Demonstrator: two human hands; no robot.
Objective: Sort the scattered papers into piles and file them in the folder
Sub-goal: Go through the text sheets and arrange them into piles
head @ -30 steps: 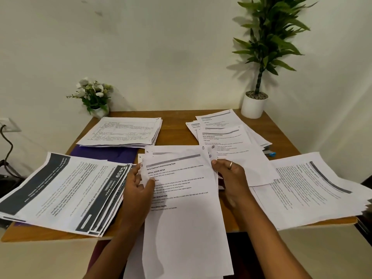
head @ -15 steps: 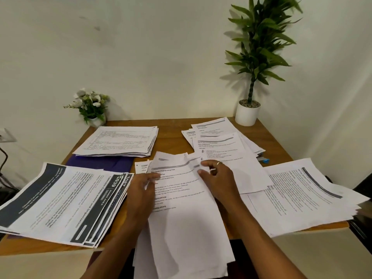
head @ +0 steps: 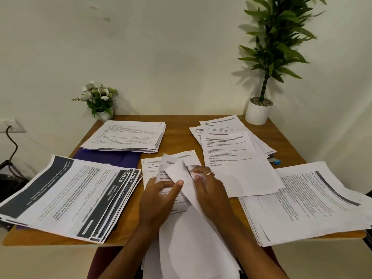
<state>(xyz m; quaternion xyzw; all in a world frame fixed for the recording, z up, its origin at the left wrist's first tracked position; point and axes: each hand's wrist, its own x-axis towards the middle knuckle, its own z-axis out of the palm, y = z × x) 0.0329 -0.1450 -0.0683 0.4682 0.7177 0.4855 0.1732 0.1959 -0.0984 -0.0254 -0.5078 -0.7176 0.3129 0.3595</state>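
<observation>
Printouts (head: 66,198): dark-banded pages fanned on the near left of the wooden table (head: 177,137), overhanging its front edge.
Folder (head: 112,159): purple, lying flat, partly buried under two piles; nothing visibly filed in it yet.
Back-left pile (head: 126,137): neatly squared, resting on the folder's far edge, near a small flower pot (head: 99,99).
Left hand (head: 157,200): thumb on top, fingers beneath, pinching the left side of the lifted sheet.
Lifted sheet (head: 177,170): lying flat under both hands a second ago; now curled up off the pages below, upper edge blurred with movement.
Middle stack (head: 189,248): loose unsorted pages, spilling over the near edge toward the lap.
Right hand (head: 209,190): ringed, fingers bent onto the sheet's right side, gripping it; exact hold blurred.
Meaning: probably one page being peeled free for one of the piles; sorting unfinished, filing not begun.
Back-right pile (head: 231,150): loosely fanned, in front of a white plant pot (head: 258,112).
Right pile (head: 312,200): thick, overhanging the near right corner.
</observation>
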